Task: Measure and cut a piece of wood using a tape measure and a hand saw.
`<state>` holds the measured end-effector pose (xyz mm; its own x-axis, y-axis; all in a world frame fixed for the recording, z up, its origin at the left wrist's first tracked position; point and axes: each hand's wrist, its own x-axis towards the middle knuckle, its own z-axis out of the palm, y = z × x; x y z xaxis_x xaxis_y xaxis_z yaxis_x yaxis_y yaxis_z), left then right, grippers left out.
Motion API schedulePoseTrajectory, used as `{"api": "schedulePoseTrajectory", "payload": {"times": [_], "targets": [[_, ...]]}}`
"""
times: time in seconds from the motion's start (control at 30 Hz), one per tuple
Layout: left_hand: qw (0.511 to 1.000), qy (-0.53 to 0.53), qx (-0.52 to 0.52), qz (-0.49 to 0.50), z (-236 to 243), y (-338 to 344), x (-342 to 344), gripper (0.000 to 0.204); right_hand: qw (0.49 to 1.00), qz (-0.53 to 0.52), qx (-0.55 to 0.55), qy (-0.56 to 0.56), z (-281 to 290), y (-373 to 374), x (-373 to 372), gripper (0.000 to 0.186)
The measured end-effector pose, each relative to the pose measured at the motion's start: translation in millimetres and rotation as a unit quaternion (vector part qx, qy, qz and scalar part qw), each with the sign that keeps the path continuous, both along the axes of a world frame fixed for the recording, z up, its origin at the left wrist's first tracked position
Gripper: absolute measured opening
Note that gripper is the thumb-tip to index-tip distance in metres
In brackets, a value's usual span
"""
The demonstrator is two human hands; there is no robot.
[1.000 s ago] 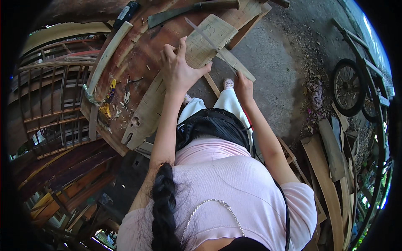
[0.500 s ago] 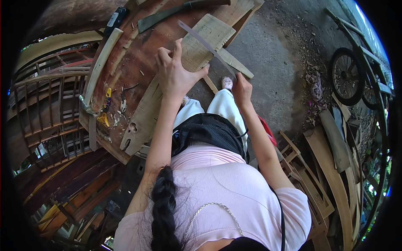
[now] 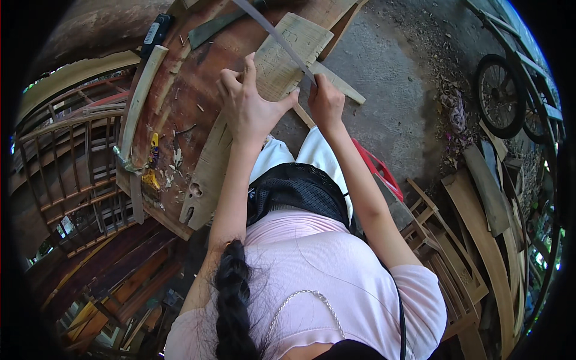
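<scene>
We seem to be sawing across plank (image 3: 275, 71); next stroke likely calls for firm hold, level blade (image 3: 284, 44). Left: yellow-and-dark tool (image 3: 151, 179) by pale shavings (image 3: 177, 158) on scuffed reddish bench (image 3: 201, 78). Centre: our left hand (image 3: 251, 113), fingers spread wide over plank; pressure, can't tell. Plank flat, pale, rough-grained, on bench's right side. Blade thin, long, metal-looking; our right hand (image 3: 327, 101) wraps near end, any handle hidden. Right: tapered pale strip (image 3: 343, 85) juts past plank.

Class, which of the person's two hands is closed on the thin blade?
The right hand, clenched at the near end of the thin blade; the left hand is spread open over the pale board.
</scene>
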<state>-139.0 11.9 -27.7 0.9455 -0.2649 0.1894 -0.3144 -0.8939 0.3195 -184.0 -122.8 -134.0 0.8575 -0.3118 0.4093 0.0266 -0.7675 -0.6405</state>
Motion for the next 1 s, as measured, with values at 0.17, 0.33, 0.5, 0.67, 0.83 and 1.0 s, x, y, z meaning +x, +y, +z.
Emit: {"api": "schedulePoseTrajectory", "payload": {"times": [0.17, 0.33, 0.5, 0.67, 0.83, 1.0], "targets": [[1.0, 0.004, 0.021, 0.015, 1.1, -1.0, -0.5, 0.082, 0.999, -0.019, -0.011, 0.049, -59.8, -17.2, -55.6, 0.015], [1.0, 0.005, -0.004, 0.009, -1.3, 2.6, -0.3, 0.082, 1.0, -0.003, 0.022, -0.009, 2.0, 3.9, 2.9, 0.014], [1.0, 0.004, 0.017, 0.019, -0.2, -2.5, -0.8, 0.082, 0.997, -0.043, -0.007, 0.066, -67.8, -12.8, -58.2, 0.013], [1.0, 0.005, 0.013, 0.012, 1.3, 1.8, -2.6, 0.083, 1.0, -0.015, 0.016, 0.003, -12.3, 2.6, -13.0, 0.015], [1.0, -0.007, 0.022, 0.017, -2.0, -0.8, -0.3, 0.082, 0.997, -0.043, -0.011, 0.065, -59.6, -6.8, -49.8, 0.014], [1.0, -0.001, 0.021, 0.014, 1.5, 1.9, -3.3, 0.082, 0.999, -0.031, -0.006, 0.036, -36.6, -8.8, -42.3, 0.012]]}}
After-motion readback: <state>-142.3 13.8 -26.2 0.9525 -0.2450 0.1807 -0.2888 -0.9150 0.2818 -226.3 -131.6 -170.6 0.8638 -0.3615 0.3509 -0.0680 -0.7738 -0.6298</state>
